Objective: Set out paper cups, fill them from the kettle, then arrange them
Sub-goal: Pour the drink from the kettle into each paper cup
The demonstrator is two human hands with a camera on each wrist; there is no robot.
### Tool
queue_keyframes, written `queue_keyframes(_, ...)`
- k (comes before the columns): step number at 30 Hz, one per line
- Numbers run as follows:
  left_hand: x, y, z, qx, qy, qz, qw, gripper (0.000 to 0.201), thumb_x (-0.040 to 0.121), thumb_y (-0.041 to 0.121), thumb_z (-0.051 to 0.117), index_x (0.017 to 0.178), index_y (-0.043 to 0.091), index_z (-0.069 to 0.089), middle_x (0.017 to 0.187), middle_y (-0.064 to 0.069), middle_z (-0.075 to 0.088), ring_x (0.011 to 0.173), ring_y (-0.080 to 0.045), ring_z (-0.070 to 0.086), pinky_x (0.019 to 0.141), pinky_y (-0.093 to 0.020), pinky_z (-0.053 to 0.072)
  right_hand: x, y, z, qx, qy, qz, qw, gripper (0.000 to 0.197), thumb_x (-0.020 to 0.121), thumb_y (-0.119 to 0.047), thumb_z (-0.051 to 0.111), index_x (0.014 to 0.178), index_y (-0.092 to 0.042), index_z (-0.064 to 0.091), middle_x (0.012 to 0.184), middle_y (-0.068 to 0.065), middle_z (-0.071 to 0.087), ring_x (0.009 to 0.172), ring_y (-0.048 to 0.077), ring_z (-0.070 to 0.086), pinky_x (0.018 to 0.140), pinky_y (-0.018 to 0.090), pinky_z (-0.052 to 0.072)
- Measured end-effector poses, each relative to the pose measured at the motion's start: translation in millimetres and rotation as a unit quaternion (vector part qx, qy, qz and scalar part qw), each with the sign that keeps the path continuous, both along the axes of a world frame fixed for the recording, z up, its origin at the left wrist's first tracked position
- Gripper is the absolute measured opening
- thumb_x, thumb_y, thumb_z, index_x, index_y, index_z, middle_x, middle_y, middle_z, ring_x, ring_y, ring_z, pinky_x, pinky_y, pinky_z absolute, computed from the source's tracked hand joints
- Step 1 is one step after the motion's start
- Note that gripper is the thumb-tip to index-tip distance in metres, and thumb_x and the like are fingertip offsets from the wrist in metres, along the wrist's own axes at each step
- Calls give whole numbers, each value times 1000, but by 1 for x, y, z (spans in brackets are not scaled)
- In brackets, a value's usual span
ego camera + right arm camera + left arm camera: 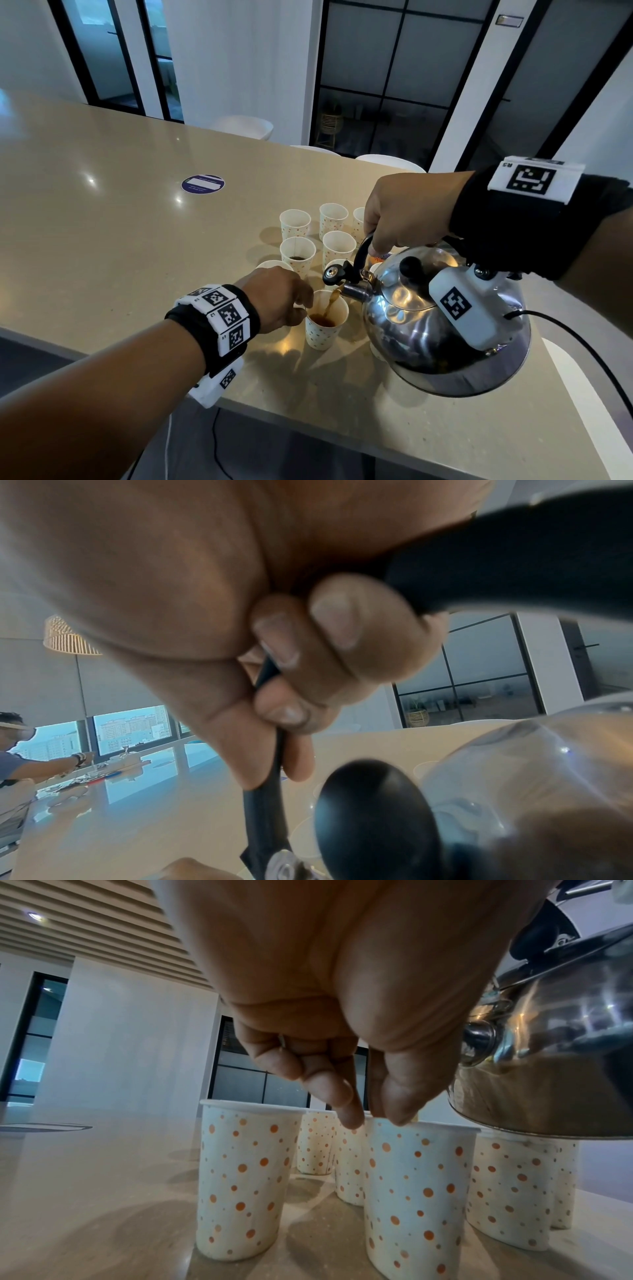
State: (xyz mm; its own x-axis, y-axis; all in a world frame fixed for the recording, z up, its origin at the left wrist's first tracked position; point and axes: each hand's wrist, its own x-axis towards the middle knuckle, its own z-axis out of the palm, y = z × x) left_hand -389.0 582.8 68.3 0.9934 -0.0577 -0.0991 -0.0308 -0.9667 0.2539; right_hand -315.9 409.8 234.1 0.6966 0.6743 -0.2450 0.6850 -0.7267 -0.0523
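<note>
A steel kettle is tilted over the nearest dotted paper cup, and brown liquid runs from its spout into the cup. My right hand grips the kettle's black handle. My left hand pinches that cup's rim with thumb and forefinger. Several more dotted cups stand behind it in rows; one holds a little dark liquid. In the left wrist view the kettle hangs close above the cup.
A round purple sticker lies on the beige table to the far left. White chairs stand at the far edge. A black cable runs off right from the wrist unit. Another person works at the far end.
</note>
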Motion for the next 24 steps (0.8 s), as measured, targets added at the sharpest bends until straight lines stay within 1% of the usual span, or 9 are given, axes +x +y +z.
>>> queue_keyframes(3,0,0,-1,-2,-1,3,1000,29,93,32,68,122,31,71,119,9,70,106,-13,64,95,-32,54,-1,0,0,0,1,-1,1000,12,84,-23,71,85,-11,70,68,-3,58,69,15,54,52,20,32)
queue_keyframes(6,1,0,-1,2,-1,0,1000,29,93,32,68,122,32,71,119,9,70,106,-14,64,95,-32,53,-2,0,1,-4,0,-1,1000,15,84,-23,70,87,-9,71,68,-2,58,68,15,54,52,20,33)
queue_keyframes(9,1,1,0,5,1,-1,1000,28,93,33,67,121,32,71,118,9,70,106,-14,63,94,-33,53,-3,0,3,-10,-2,-5,1000,15,85,-23,70,89,-8,71,64,-3,55,60,12,50,49,19,31)
queue_keyframes(13,1,0,1,6,2,-4,1000,28,93,33,66,121,32,72,118,9,70,106,-15,63,93,-32,53,-4,0,3,-16,-4,-3,1000,18,84,-23,70,91,-7,73,65,-3,56,61,12,50,49,18,31)
queue_keyframes(16,1,0,2,8,3,-6,1000,28,93,33,67,121,32,71,119,9,70,106,-15,63,94,-33,53,-4,-1,4,-4,2,-13,1000,15,84,-23,71,89,-8,73,62,-5,55,58,10,49,47,16,30)
queue_keyframes(20,0,-2,1,14,9,-3,1000,29,94,33,67,123,31,70,120,8,69,107,-15,64,95,-35,54,-3,-4,5,4,10,-25,1000,18,83,-25,72,90,-8,73,62,-3,57,58,13,50,48,20,34)
queue_keyframes(23,0,-4,4,18,9,2,1000,32,95,36,64,127,30,67,121,9,67,108,-14,62,94,-30,52,-3,-12,10,26,18,-38,999,17,82,-26,74,88,-9,74,63,-2,59,59,14,53,50,21,39)
queue_keyframes(24,0,-4,6,20,5,6,1000,34,96,37,63,129,30,66,121,9,67,108,-14,61,92,-28,50,-3,-17,12,41,22,-43,998,16,82,-25,74,87,-10,74,61,-3,60,57,14,53,48,20,41)
